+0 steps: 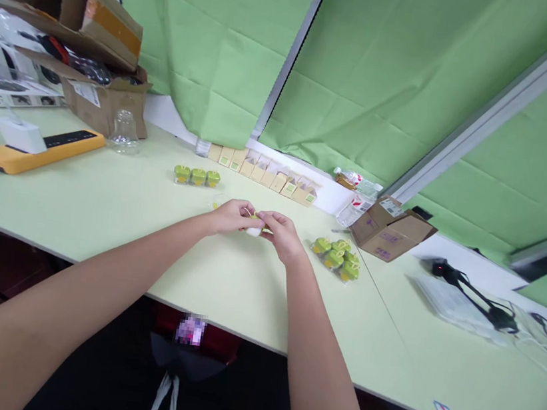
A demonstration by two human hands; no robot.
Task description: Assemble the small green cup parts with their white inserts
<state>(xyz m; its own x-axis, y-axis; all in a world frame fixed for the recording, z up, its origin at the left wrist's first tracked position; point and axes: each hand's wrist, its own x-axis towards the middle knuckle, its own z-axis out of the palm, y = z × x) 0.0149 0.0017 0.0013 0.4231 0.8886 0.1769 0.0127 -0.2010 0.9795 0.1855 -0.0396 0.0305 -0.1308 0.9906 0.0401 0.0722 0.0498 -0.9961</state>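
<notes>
Item: small white piece with yellow-green trim (pixel 253 230), pinched over the pale green table (pixel 149 229) by the curled fingers of left hand (pixel 229 217) and right hand (pixel 282 234) (exact grip partly hidden), could drop and roll toward bagged green-capped pieces (pixel 335 259) if either pinch loosens.
</notes>
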